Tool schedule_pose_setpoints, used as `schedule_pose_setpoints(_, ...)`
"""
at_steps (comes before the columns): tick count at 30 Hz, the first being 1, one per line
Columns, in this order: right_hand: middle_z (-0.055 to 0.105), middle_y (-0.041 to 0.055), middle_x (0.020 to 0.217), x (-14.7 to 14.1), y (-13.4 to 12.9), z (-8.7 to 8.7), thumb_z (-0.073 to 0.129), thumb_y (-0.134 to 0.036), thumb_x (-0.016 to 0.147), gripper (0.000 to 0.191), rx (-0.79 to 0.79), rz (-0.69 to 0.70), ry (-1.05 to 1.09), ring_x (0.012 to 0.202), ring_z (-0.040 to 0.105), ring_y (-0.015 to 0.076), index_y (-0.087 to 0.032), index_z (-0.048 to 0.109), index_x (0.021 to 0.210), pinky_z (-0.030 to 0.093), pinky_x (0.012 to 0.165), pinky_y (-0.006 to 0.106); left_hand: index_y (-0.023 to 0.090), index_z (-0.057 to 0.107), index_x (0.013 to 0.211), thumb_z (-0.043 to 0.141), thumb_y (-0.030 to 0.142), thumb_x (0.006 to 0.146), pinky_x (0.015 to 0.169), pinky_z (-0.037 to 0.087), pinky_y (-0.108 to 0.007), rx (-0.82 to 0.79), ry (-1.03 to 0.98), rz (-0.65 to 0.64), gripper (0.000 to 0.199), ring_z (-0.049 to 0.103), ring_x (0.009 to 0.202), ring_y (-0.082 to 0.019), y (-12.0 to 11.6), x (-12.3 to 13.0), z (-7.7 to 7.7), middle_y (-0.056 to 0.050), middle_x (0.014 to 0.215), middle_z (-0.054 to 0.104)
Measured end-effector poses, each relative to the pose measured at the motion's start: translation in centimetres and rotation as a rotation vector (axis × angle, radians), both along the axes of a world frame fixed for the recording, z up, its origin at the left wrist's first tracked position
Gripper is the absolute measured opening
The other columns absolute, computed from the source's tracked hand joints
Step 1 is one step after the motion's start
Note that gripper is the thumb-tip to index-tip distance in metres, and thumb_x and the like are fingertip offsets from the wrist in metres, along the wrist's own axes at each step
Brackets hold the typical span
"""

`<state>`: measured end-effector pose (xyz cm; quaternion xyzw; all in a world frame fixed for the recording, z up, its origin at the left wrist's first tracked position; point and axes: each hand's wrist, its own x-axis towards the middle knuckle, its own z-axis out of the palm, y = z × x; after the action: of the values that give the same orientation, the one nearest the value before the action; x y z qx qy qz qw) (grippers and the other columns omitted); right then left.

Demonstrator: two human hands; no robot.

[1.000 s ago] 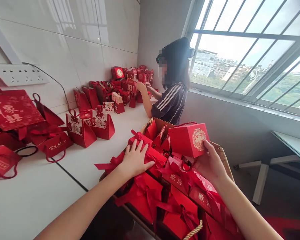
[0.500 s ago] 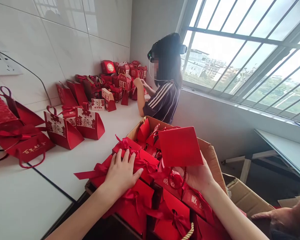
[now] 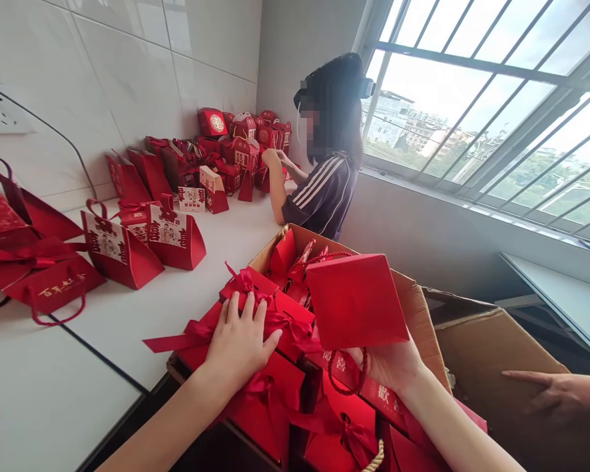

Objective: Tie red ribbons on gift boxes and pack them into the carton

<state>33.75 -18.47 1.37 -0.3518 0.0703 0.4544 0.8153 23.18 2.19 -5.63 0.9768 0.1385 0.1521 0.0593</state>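
Observation:
My left hand [image 3: 240,344] lies flat with spread fingers on red gift boxes with ribbon bows [image 3: 288,321], which fill a cardboard carton [image 3: 413,301]. My right hand [image 3: 391,360] holds a red box [image 3: 356,300] above the carton's right half. A plain, flat face of that box is toward me, and a red rope handle [image 3: 348,387] hangs below it. My right fingers are partly hidden behind the box. Farther back in the carton lie smaller red packets [image 3: 302,259].
On the white table [image 3: 231,242] stand triangular red boxes [image 3: 177,233] and a pile of red boxes [image 3: 243,144]. A person [image 3: 332,151] works at its far end. Another person's hand [image 3: 550,393] touches a second carton [image 3: 496,341] at right.
The red box in my right hand has tilted and come slightly lower and nearer. The second carton and the other person's hand have moved up into view at right. My left hand stays put.

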Motion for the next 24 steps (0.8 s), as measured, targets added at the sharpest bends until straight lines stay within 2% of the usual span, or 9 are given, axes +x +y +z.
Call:
schedule_pose_setpoints(5,0.074,-0.0016,0.085,-0.1,0.1,0.1,0.063,-0.042,0.079,0.023,-0.022,0.009,-0.020,0.074,0.071,0.0172,-0.022,0.070,0.090,0.060,0.061,0.028,0.005,0.058,0.124,0.051,0.044,0.081,0.098,0.038,-0.061,0.012,0.003,0.006,0.059,0.043,0.122,-0.046,-0.1,0.0,0.1,-0.024,0.128,0.054)
schedule_pose_setpoints(8,0.074,-0.0011,0.083,0.2,0.3,0.1,0.067,-0.046,0.074,0.027,-0.097,-0.001,-0.176,0.077,0.070,0.0186,-0.023,0.068,0.089,0.059,0.066,0.030,0.006,0.057,0.125,0.051,0.043,0.082,0.100,0.038,-0.059,0.027,0.039,0.021,0.057,0.043,0.123,-0.045,-0.4,0.0,0.6,-0.023,0.129,0.054)
schedule_pose_setpoints(11,0.072,0.0026,0.094,1.4,0.6,-0.2,0.068,-0.051,0.070,0.041,-0.295,-0.083,-0.504,0.092,0.067,0.0236,-0.023,0.063,0.100,0.057,0.078,0.036,0.007,0.055,0.129,0.050,0.041,0.085,0.103,0.036,-0.056,0.029,0.129,0.048,0.056,0.040,0.127,-0.044,-0.7,-0.1,1.3,-0.021,0.133,0.052)
schedule_pose_setpoints(15,0.055,0.0061,0.122,5.2,1.9,-1.1,0.074,-0.045,0.066,0.066,-0.692,-0.190,-1.210,0.112,0.055,0.0242,-0.026,0.046,0.122,0.048,0.095,0.040,0.008,0.050,0.134,0.044,0.043,0.088,0.108,0.031,-0.054,-0.008,0.219,0.051,0.057,0.033,0.133,-0.043,-1.0,-0.1,1.9,-0.020,0.139,0.045)
schedule_pose_setpoints(16,0.050,0.0073,0.126,6.3,2.7,-1.5,0.074,-0.044,0.064,0.070,-0.777,-0.178,-1.367,0.117,0.051,0.0249,-0.027,0.043,0.124,0.044,0.099,0.042,0.009,0.048,0.135,0.043,0.044,0.089,0.108,0.030,-0.054,-0.020,0.233,0.049,0.058,0.031,0.133,-0.043,-1.1,0.0,1.9,-0.020,0.140,0.044)
schedule_pose_setpoints(18,0.042,0.0095,0.130,8.5,4.8,-2.4,0.072,-0.043,0.065,0.071,-0.947,-0.067,-1.565,0.126,0.041,0.0259,-0.025,0.040,0.126,0.037,0.106,0.043,0.009,0.046,0.136,0.042,0.045,0.089,0.109,0.028,-0.054,-0.046,0.256,0.050,0.060,0.029,0.134,-0.043,-1.2,0.0,2.0,-0.020,0.142,0.041)
schedule_pose_setpoints(21,0.043,0.0117,0.127,10.5,9.2,-4.7,0.071,-0.041,0.066,0.069,-1.141,0.171,-1.604,0.127,0.036,0.0283,-0.019,0.040,0.124,0.032,0.109,0.044,0.008,0.043,0.138,0.040,0.047,0.089,0.111,0.024,-0.055,-0.096,0.276,0.048,0.063,0.026,0.136,-0.043,-1.3,0.2,2.1,-0.021,0.144,0.038)
schedule_pose_setpoints(24,0.048,0.0146,0.121,10.4,13.1,-7.3,0.071,-0.037,0.068,0.062,-1.164,0.262,-1.582,0.120,0.042,0.0316,-0.014,0.044,0.119,0.037,0.102,0.047,0.008,0.040,0.139,0.039,0.050,0.089,0.112,0.022,-0.055,-0.151,0.268,0.041,0.066,0.023,0.137,-0.043,-1.4,0.3,2.1,-0.021,0.145,0.035)
